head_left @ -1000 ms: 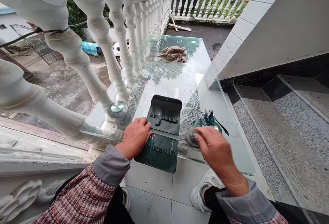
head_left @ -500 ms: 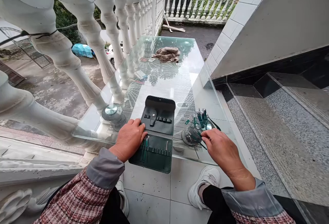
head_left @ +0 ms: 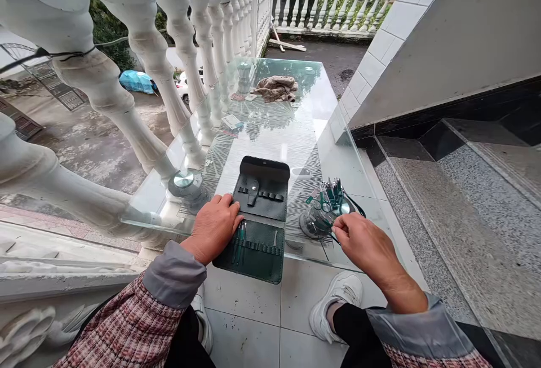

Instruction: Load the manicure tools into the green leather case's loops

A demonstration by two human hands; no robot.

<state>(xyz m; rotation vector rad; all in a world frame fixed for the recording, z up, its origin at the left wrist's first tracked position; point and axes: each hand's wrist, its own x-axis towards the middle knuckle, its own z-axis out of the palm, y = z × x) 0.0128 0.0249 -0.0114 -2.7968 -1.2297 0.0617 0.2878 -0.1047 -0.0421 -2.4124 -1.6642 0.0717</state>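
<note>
A dark green manicure case [head_left: 262, 187] lies unfolded at the near edge of the glass table. Its upper panel has bare elastic loops and a small snapped pouch [head_left: 252, 192]. Several slim tools [head_left: 239, 243] sit in the left loops of the lower panel, with one more at the right. My left hand [head_left: 216, 227] grips the case's left edge, fingers closed over it. To the right, a pile of nail clippers [head_left: 337, 193], small scissors [head_left: 323, 203] and thin tools rests on the glass. Beside that pile my right hand [head_left: 359, 244] is pinched; its fingertips hide what they hold.
The glass table [head_left: 274, 140] stands on round metal-capped supports [head_left: 184, 179]. Farther back are a crumpled brown cloth [head_left: 276, 88] and a small box [head_left: 232, 123]. White balusters [head_left: 147, 80] line the left; stone steps [head_left: 426, 204] rise on the right.
Both hands stay almost where they were, the left on the case and the right by the pile. The view has shifted very slightly.
</note>
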